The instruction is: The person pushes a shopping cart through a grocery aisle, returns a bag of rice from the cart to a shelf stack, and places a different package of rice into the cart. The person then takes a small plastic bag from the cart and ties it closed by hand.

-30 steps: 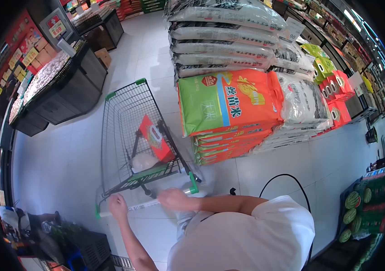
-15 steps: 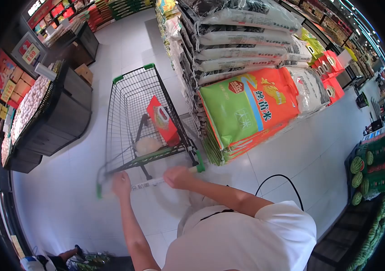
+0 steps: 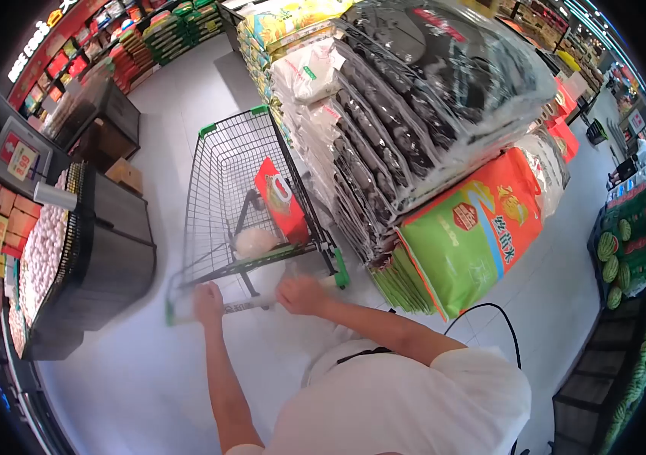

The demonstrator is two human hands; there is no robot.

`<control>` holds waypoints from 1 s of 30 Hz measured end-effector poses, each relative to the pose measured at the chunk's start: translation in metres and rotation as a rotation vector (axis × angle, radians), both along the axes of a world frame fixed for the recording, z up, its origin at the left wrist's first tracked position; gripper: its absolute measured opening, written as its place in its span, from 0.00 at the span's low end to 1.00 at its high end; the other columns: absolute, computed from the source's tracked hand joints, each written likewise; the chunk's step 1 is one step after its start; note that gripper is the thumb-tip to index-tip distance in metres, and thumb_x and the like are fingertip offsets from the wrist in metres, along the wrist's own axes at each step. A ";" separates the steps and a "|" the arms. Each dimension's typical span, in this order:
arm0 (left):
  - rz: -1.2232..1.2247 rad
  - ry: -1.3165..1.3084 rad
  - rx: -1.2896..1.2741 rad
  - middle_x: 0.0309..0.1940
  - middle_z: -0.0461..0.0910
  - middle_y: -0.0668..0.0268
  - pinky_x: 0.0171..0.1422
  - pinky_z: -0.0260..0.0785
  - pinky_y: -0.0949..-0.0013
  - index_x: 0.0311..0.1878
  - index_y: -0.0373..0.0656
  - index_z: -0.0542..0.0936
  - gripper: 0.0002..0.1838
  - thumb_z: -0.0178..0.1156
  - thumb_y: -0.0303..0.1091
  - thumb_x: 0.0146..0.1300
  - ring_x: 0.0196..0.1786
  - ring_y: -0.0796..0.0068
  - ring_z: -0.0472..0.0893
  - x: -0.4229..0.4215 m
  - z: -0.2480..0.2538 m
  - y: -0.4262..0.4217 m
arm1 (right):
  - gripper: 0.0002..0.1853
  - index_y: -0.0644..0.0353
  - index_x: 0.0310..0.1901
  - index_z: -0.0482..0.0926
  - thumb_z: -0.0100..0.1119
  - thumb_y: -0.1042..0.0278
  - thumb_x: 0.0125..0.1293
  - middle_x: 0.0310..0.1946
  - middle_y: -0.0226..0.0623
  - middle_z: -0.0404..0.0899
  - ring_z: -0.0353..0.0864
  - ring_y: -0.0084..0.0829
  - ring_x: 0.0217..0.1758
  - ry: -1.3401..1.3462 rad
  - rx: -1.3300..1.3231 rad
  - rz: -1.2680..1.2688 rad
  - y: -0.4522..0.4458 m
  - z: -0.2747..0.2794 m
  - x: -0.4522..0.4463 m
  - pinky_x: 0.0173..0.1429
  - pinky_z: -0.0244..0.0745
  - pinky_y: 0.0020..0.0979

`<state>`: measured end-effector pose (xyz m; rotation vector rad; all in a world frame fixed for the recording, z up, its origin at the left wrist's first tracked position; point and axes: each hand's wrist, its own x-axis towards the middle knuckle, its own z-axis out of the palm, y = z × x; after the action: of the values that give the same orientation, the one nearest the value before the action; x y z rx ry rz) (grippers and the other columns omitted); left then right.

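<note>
Both of my hands are wrapped round the push handle of a shopping cart [image 3: 224,163]. My left hand [image 3: 207,304] grips the handle towards its left end. Nearer the right end, by a green corner piece, my right hand [image 3: 301,296] is closed round the handle [image 3: 248,304]. Inside the wire basket, a red packet with a white cut-out grip [image 3: 280,201] leans against the right side. Beside it, close to the handle end, lies a pale roundish item [image 3: 254,243], perhaps in a clear bag. My palms and fingertips are hidden.
Right of the cart rises a stack of plastic-wrapped dark bags [image 3: 399,114], with green-and-orange rice bags [image 3: 474,235] at its near end. On the left stands a dark bin of pale round goods [image 3: 114,250]. Watermelons [image 3: 609,258] lie at far right. Grey floor [image 3: 179,83] runs ahead.
The cart and I have moved forward along the aisle. The bag stack and the left bin now sit closer and lower in view. Both hands keep their grip.
</note>
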<state>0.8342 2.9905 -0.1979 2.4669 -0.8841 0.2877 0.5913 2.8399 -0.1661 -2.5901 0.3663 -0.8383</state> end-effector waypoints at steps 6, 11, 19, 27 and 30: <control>-0.063 0.065 0.104 0.30 0.77 0.52 0.40 0.68 0.48 0.24 0.39 0.77 0.21 0.51 0.44 0.69 0.35 0.47 0.78 0.099 -0.004 -0.084 | 0.09 0.54 0.25 0.74 0.58 0.64 0.62 0.22 0.35 0.74 0.77 0.40 0.24 -0.006 0.014 -0.018 -0.081 -0.001 0.094 0.30 0.71 0.41; -0.094 -0.052 0.022 0.23 0.78 0.58 0.35 0.69 0.52 0.21 0.39 0.77 0.18 0.58 0.40 0.65 0.29 0.53 0.78 0.168 -0.011 -0.155 | 0.09 0.54 0.24 0.75 0.59 0.63 0.60 0.21 0.33 0.76 0.79 0.36 0.23 0.014 -0.043 -0.093 -0.151 -0.014 0.170 0.31 0.75 0.38; -0.120 -0.048 0.042 0.24 0.79 0.57 0.35 0.70 0.52 0.22 0.40 0.78 0.18 0.59 0.40 0.65 0.30 0.53 0.79 0.290 -0.022 -0.287 | 0.09 0.52 0.22 0.75 0.59 0.63 0.58 0.19 0.31 0.76 0.78 0.34 0.20 -0.002 -0.077 -0.129 -0.280 -0.046 0.301 0.27 0.73 0.37; -0.130 0.124 0.105 0.29 0.82 0.57 0.39 0.72 0.51 0.25 0.40 0.81 0.19 0.55 0.44 0.67 0.34 0.51 0.81 0.411 -0.022 -0.398 | 0.13 0.53 0.20 0.76 0.57 0.59 0.59 0.18 0.32 0.77 0.80 0.36 0.21 0.047 -0.075 -0.221 -0.387 -0.068 0.433 0.30 0.74 0.37; -0.140 0.094 0.116 0.29 0.82 0.56 0.40 0.72 0.51 0.26 0.39 0.82 0.19 0.55 0.44 0.67 0.34 0.51 0.81 0.445 -0.027 -0.427 | 0.14 0.52 0.20 0.77 0.57 0.58 0.60 0.18 0.32 0.77 0.81 0.35 0.21 0.091 -0.085 -0.249 -0.418 -0.073 0.470 0.31 0.75 0.37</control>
<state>1.2793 2.5636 -0.2252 2.4859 -1.0532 0.0731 1.0615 2.4217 -0.2396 -2.7041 0.7059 -0.8349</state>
